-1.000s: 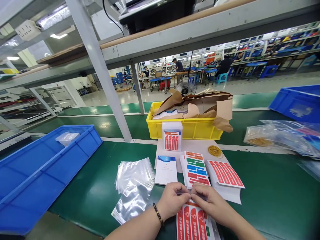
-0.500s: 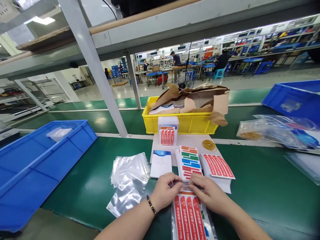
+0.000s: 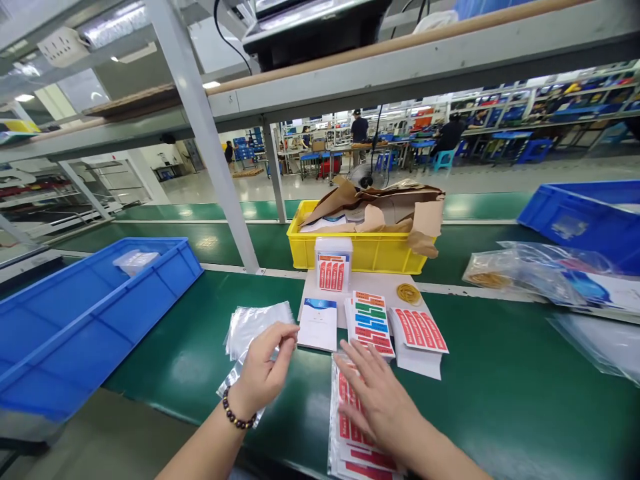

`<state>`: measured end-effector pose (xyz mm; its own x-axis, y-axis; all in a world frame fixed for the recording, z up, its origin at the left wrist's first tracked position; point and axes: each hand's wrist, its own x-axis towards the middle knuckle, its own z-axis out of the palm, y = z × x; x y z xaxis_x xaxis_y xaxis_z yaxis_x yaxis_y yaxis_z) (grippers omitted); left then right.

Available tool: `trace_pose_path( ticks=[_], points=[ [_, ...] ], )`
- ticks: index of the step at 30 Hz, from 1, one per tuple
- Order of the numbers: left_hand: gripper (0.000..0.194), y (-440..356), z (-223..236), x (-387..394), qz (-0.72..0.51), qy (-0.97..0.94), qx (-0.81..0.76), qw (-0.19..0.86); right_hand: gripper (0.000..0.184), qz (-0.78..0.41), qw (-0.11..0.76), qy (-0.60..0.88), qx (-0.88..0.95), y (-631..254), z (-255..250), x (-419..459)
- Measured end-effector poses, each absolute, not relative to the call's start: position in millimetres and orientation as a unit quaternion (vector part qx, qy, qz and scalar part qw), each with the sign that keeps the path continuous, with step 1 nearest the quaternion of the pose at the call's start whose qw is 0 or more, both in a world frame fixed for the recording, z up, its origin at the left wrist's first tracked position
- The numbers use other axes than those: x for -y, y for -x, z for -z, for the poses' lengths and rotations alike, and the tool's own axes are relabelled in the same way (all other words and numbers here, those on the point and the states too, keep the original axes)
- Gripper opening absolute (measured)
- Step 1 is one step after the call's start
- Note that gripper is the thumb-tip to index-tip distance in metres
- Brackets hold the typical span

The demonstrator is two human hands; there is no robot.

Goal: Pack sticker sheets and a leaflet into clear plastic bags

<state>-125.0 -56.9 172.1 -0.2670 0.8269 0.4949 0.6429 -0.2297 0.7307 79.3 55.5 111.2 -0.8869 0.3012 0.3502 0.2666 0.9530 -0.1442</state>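
My right hand [image 3: 375, 397] lies with fingers spread over bagged sticker sheets [image 3: 349, 420], which have red labels in clear plastic and cover part of one another. My left hand [image 3: 267, 367], with a dark beaded bracelet [image 3: 235, 413], is raised over the clear plastic bags [image 3: 250, 330]. Its fingers are pressed together and curled toward the thumb; nothing shows in them. Its fingertips are beside a white booklet [image 3: 319, 327] with a blue top. Farther right are a stack of multicoloured sticker sheets [image 3: 371, 323] and a stack of red sticker sheets [image 3: 423, 330].
Behind the stacks stand a clear plastic box [image 3: 333, 267] and a yellow bin [image 3: 355, 252] with brown paper. Rubber bands [image 3: 409, 293] lie on cardboard. Blue bins [image 3: 125, 313] flank the green bench, and a slanted metal post [image 3: 210, 147] rises at left.
My left hand has left the bag's top edge and moved left to above the plastic bags. My right hand has opened from a pinch and lies flat over the bagged stickers. The view has shifted slightly.
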Motion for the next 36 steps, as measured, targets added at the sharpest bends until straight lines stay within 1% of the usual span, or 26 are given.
trace_pose_path(
  ticks=[2, 3, 5, 8, 11, 12, 13, 15, 17, 18, 21, 22, 23, 25, 27, 28, 30, 33, 34, 36],
  points=[
    [0.022, 134.1, -161.1, 72.1, -0.384, -0.585, -0.707, 0.104, 0.076, -0.097, 0.103, 0.131, 0.981, -79.5, -100.1, -43.5],
    [0.023, 138.5, -152.5, 77.9, -0.320, -0.568, -0.750, 0.111, 0.081, -0.123, 0.063, 0.135, 0.981, -79.8, -94.2, -40.1],
    [0.025, 146.2, -132.3, 86.4, -0.207, -0.526, -0.816, 0.120, 0.083, -0.159, 0.008, 0.149, 0.976, -79.8, -84.0, -37.7],
    [0.028, 154.6, -105.8, 91.9, -0.113, -0.493, -0.855, 0.110, 0.082, -0.178, -0.017, 0.162, 0.970, -77.5, -76.5, -40.1],
    [0.020, 160.2, -94.5, 91.1, -0.082, -0.503, -0.854, 0.109, 0.083, -0.194, -0.012, 0.160, 0.968, -72.4, -81.0, -43.0],
    [0.018, 161.6, -94.3, 90.4, -0.078, -0.505, -0.852, 0.115, 0.081, -0.204, 0.000, 0.162, 0.965, -70.2, -85.1, -43.6],
    [0.017, 162.4, -95.5, 89.7, -0.075, -0.506, -0.851, 0.120, 0.076, -0.216, 0.021, 0.167, 0.962, -67.6, -90.2, -44.0],
    [0.017, 161.3, -101.3, 88.8, -0.083, -0.510, -0.847, 0.125, 0.058, -0.257, 0.088, 0.177, 0.946, -61.5, -102.2, -44.8],
    [0.017, 154.7, -109.9, 87.8, -0.113, -0.531, -0.831, 0.121, 0.043, -0.333, 0.148, 0.182, 0.913, -53.9, -113.2, -46.2],
    [0.018, 149.0, -114.6, 86.8, -0.129, -0.548, -0.819, 0.115, 0.040, -0.392, 0.156, 0.188, 0.887, -49.9, -117.1, -47.6],
    [0.018, 124.4, -127.0, 79.5, -0.153, -0.620, -0.764, 0.092, 0.047, -0.588, 0.105, 0.228, 0.769, -40.3, -119.9, -54.7],
    [0.017, 115.2, -129.7, 75.4, -0.150, -0.648, -0.741, 0.091, 0.048, -0.626, 0.090, 0.239, 0.737, -38.9, -118.4, -57.8],
    [0.017, 106.5, -131.5, 70.5, -0.143, -0.675, -0.717, 0.094, 0.048, -0.639, 0.090, 0.248, 0.723, -38.8, -116.1, -61.0],
    [0.016, 92.3, -132.6, 58.2, -0.139, -0.714, -0.678, 0.105, 0.041, -0.594, 0.132, 0.261, 0.750, -42.1, -111.2, -67.4],
    [0.015, 84.1, -132.0, 42.4, -0.166, -0.719, -0.662, 0.133, 0.033, -0.490, 0.195, 0.270, 0.805, -48.1, -107.2, -72.5],
    [0.018, 82.1, -131.3, 33.3, -0.197, -0.707, -0.660, 0.162, 0.031, -0.437, 0.218, 0.272, 0.829, -51.2, -105.5, -74.4],
    [0.029, 80.6, -129.2, 13.3, -0.293, -0.641, -0.662, 0.254, 0.033, -0.351, 0.240, 0.266, 0.865, -56.4, -102.4, -76.8],
    [0.045, 78.8, -122.3, -15.1, -0.432, -0.468, -0.642, 0.427, 0.038, -0.263, 0.256, 0.254, 0.895, -60.5, -97.3, -78.2],
    [0.048, 77.7, -118.8, -22.2, -0.460, -0.418, -0.628, 0.468, 0.041, -0.240, 0.260, 0.251, 0.901, -61.2, -95.6, -78.3],
    [0.045, 75.6, -110.9, -31.3, -0.497, -0.361, -0.599, 0.515, 0.044, -0.210, 0.259, 0.246, 0.910, -62.0, -93.6, -78.3]
  ],
)
